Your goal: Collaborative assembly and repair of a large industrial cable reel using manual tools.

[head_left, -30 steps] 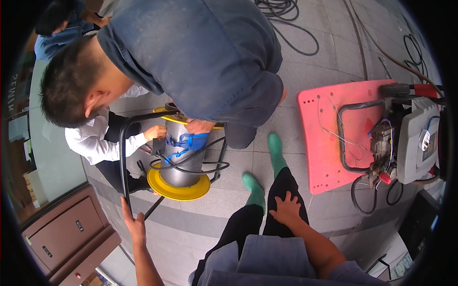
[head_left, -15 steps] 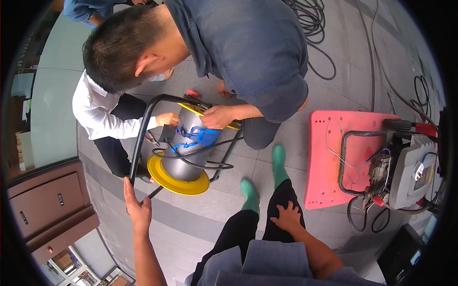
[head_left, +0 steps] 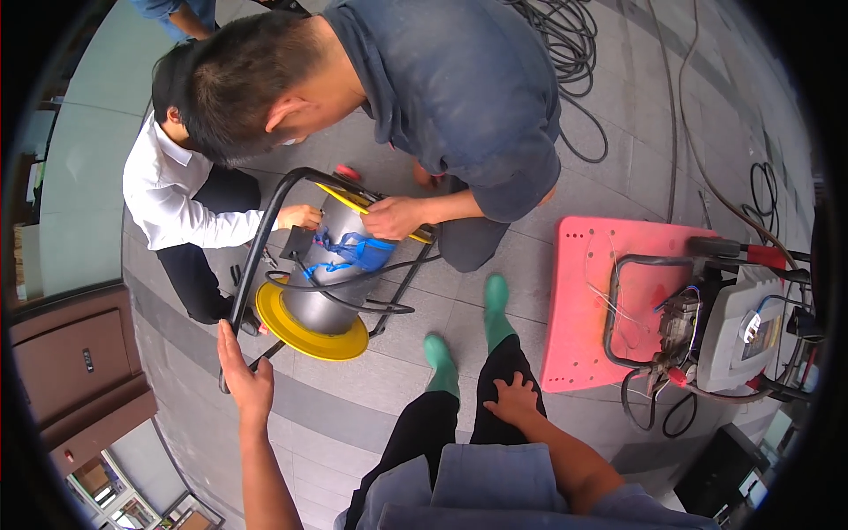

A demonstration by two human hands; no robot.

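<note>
The black tubular metal frame [head_left: 265, 225] around a silver drum with a yellow rim [head_left: 311, 325] lies tipped on the grey tiled floor [head_left: 495, 203], left of centre in the head view, and the person's left hand [head_left: 245, 382] is at its lower end. That hand is spread flat, fingers straight and apart, the palm against the bottom of the frame, seemingly to brace it so the tilted drum does not roll or slide; nothing is gripped. The right hand [head_left: 512, 399] rests on the person's own right knee, fingers loosely splayed over the black trouser leg, holding nothing, likely as support while crouching. Two green boots [head_left: 468, 340] point toward the drum.

Across the drum, a person in a dark blue shirt [head_left: 459, 88] bends over it with one hand [head_left: 393, 216] on its upper end, beside blue strapping [head_left: 358, 252] and black cable wound round the body. A second person in a white shirt [head_left: 168, 199] crouches behind, one hand [head_left: 300, 216] at the frame.

To the right, well apart from the drum, a pink flat board [head_left: 587, 300] carries a small engine machine in a black frame [head_left: 715, 322]. Coiled black cables [head_left: 565, 44] lie at the top.
</note>
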